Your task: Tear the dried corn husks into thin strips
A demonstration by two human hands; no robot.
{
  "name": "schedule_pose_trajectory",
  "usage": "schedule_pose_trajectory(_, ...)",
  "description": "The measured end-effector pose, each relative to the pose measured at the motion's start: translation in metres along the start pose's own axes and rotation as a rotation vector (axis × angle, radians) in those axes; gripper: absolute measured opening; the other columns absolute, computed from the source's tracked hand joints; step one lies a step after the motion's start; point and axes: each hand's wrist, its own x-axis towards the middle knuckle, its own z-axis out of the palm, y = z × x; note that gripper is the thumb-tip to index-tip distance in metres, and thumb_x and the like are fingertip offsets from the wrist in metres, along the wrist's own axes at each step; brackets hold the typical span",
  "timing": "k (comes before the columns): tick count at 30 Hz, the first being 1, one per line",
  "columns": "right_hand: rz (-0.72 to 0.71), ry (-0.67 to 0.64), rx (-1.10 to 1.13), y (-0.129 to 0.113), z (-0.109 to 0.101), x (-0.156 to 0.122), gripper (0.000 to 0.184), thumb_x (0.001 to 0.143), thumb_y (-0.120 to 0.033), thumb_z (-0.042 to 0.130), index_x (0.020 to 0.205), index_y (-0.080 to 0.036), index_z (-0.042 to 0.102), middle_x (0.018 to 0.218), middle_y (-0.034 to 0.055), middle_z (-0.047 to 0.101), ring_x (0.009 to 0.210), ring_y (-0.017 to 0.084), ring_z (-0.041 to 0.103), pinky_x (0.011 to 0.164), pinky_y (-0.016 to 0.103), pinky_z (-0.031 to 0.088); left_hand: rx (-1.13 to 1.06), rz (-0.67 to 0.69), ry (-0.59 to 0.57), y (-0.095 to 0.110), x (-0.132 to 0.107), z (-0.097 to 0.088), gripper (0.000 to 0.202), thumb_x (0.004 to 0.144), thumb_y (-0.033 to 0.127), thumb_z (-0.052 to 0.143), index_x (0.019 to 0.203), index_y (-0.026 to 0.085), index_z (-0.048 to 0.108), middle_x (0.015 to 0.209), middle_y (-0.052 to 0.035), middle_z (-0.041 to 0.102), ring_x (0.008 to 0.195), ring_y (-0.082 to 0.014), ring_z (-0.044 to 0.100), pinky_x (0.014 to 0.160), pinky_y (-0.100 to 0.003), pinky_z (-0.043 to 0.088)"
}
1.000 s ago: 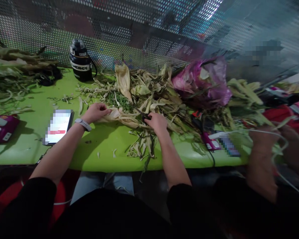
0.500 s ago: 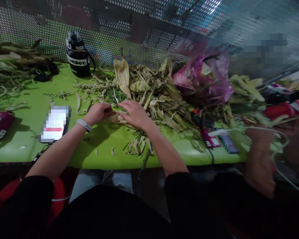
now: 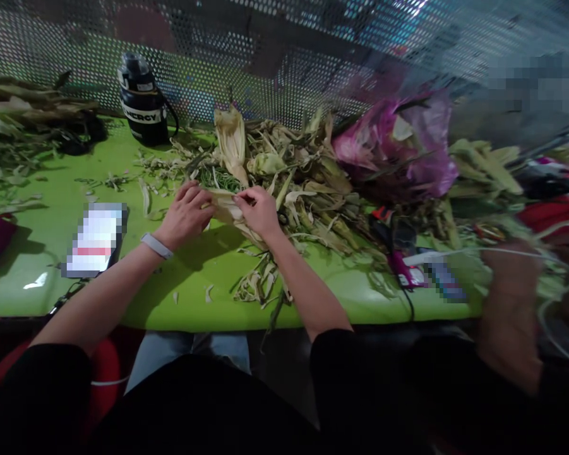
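A pale, flat corn husk [image 3: 224,206] is stretched between my two hands above the green table. My left hand [image 3: 186,213], with a light band at its wrist, has its fingers curled over the husk's left end. At the other end, the thumb and forefinger of my right hand [image 3: 259,213] pinch the husk. Just behind it lie thin green strips [image 3: 218,179] and an upright bunch of dry husk [image 3: 230,140]. Curled husk scraps [image 3: 257,281] lie below my right wrist.
A heap of dry husks [image 3: 312,170] runs along the back beside a pink plastic bag [image 3: 393,148]. A black bottle [image 3: 144,104] stands back left, and a phone [image 3: 96,237] lies left. A co-worker's arm [image 3: 509,309] is at the right, near a cable and purple device [image 3: 406,272].
My hands have moved slightly apart, spreading the husk between them. My left hand has turned over its end, and my right fingers have closed to a pinch.
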Motion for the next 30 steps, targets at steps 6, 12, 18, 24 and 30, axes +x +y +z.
schedule_pose_trajectory(6, 0.172, 0.137, 0.271, 0.006, -0.008, 0.009, 0.018, 0.084, -0.036, 0.061, 0.077, -0.02, 0.061, 0.072, -0.0019, 0.059, 0.069, 0.014, 0.053, 0.072, 0.028, 0.044, -0.188, -0.124, -0.058, 0.0, 0.001, -0.007, 0.029, 0.086, 0.034, 0.061, 0.111, 0.021, 0.069, 0.103, -0.01, 0.067, 0.109, -0.0305, 0.058, 0.113, -0.054, 0.032)
schedule_pose_trajectory(12, 0.292, 0.004, 0.596, -0.002, 0.004, 0.004, 0.028, 0.076, -0.048, 0.068, 0.077, -0.023, 0.057, 0.069, -0.0041, 0.056, 0.063, 0.011, 0.05, 0.063, 0.025, 0.044, -0.771, -0.554, 0.063, 0.006, 0.002, -0.001, 0.031, 0.085, 0.044, 0.065, 0.1, 0.017, 0.058, 0.093, -0.0082, 0.068, 0.086, -0.0196, 0.063, 0.08, -0.034, 0.05)
schedule_pose_trajectory(18, 0.413, -0.081, 0.773, -0.015, 0.019, -0.007, 0.039, 0.069, -0.053, 0.075, 0.08, -0.023, 0.053, 0.065, -0.0065, 0.055, 0.057, 0.009, 0.052, 0.054, 0.023, 0.047, -1.311, -0.935, 0.292, 0.009, 0.003, 0.015, 0.042, 0.079, 0.031, 0.073, 0.109, 0.021, 0.046, 0.074, 0.0029, 0.064, 0.069, -0.0119, 0.063, 0.07, -0.026, 0.05)
schedule_pose_trajectory(24, 0.487, -0.058, 0.901, -0.016, 0.022, -0.008, 0.042, 0.066, -0.051, 0.078, 0.082, -0.023, 0.053, 0.068, -0.0067, 0.058, 0.06, 0.011, 0.057, 0.057, 0.025, 0.051, -1.586, -1.115, 0.422, 0.001, 0.008, 0.015, 0.021, 0.081, 0.033, 0.071, 0.089, 0.019, 0.056, 0.077, 0.0006, 0.063, 0.064, -0.0096, 0.059, 0.067, -0.025, 0.052)
schedule_pose_trajectory(30, 0.442, -0.205, 0.885, -0.029, 0.023, -0.017, 0.04, 0.067, -0.049, 0.081, 0.087, -0.022, 0.059, 0.076, -0.0035, 0.065, 0.069, 0.015, 0.063, 0.07, 0.032, 0.057, -1.311, -1.045, 0.409, 0.004, 0.008, 0.011, 0.028, 0.088, 0.044, 0.064, 0.078, 0.02, 0.054, 0.064, 0.0037, 0.049, 0.051, -0.0075, 0.04, 0.048, -0.021, 0.038)
